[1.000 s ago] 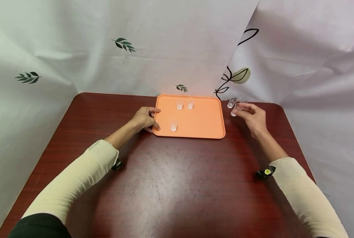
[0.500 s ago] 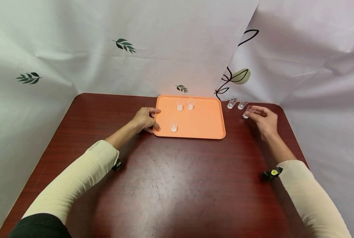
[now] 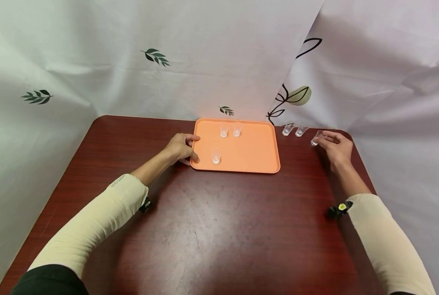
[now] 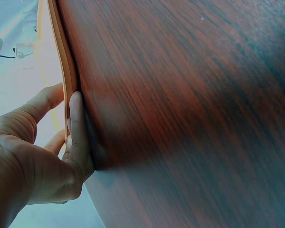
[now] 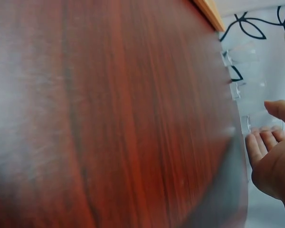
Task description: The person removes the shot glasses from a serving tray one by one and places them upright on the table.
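Cup (image 3: 315, 141) pinched in right hand (image 3: 339, 148), near far right corner of desk (image 3: 204, 229), beside two upright cups (image 3: 300, 131); base contact unclear. Light grip, level base should limit tipping. Left hand (image 3: 178, 148) clamps left edge of tray (image 3: 250, 151); steady hold should spare its three cups (image 3: 216, 157).

Before me I observe a dark red-brown bench (image 3: 226, 221) with visible wood grain, rounded far corners and a glossy top reflecting a pale patch of light. Beyond its far edge and along both sides I note creased white sheeting (image 3: 219, 78), printed with dark green leaf sprigs (image 3: 155, 57). Right of centre, I record a black-outlined plant motif (image 3: 286, 97) bearing one pale green leaf.
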A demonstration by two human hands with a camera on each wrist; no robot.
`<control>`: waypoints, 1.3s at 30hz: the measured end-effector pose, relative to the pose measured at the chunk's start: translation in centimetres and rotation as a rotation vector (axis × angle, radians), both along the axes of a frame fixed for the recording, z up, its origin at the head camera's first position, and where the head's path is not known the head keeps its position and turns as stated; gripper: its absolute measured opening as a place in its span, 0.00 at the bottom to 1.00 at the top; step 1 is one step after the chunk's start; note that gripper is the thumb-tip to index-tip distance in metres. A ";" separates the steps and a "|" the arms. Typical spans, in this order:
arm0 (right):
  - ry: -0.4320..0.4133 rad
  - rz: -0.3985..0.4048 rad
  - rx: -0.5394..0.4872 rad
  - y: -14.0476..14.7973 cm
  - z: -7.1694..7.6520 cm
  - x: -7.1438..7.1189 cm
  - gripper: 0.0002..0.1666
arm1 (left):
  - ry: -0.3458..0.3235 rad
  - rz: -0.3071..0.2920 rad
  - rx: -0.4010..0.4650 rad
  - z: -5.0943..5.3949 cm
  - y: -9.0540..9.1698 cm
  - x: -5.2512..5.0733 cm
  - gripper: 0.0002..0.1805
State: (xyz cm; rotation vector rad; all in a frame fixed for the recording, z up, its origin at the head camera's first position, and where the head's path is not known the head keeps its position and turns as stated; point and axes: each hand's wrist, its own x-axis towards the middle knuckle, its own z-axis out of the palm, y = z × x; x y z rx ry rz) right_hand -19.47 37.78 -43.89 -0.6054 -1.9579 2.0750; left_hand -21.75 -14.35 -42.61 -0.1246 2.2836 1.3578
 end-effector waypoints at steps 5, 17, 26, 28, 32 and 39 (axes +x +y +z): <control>-0.017 -0.015 0.006 0.2 -0.1 -0.7 0.18 | -0.003 0.005 0.003 0.0 0.0 0.0 0.52; -0.015 -0.042 0.009 -0.5 -0.3 -2.5 0.19 | -0.004 -0.003 -0.015 0.4 0.1 0.0 0.51; -0.034 -0.055 0.098 -0.8 -0.8 -3.1 0.24 | -0.005 -0.002 -0.014 0.3 0.1 0.0 0.52; -0.035 -0.056 0.099 -0.8 -0.9 -3.2 0.24 | -0.005 -0.001 -0.009 0.3 0.1 0.0 0.52; -0.035 -0.055 0.097 -0.8 -0.9 -3.4 0.25 | -0.006 -0.001 -0.002 0.2 0.0 0.0 0.52; -0.051 -0.067 0.122 -0.8 -1.0 -3.3 0.27 | -0.007 -0.001 -0.005 0.1 0.0 0.0 0.52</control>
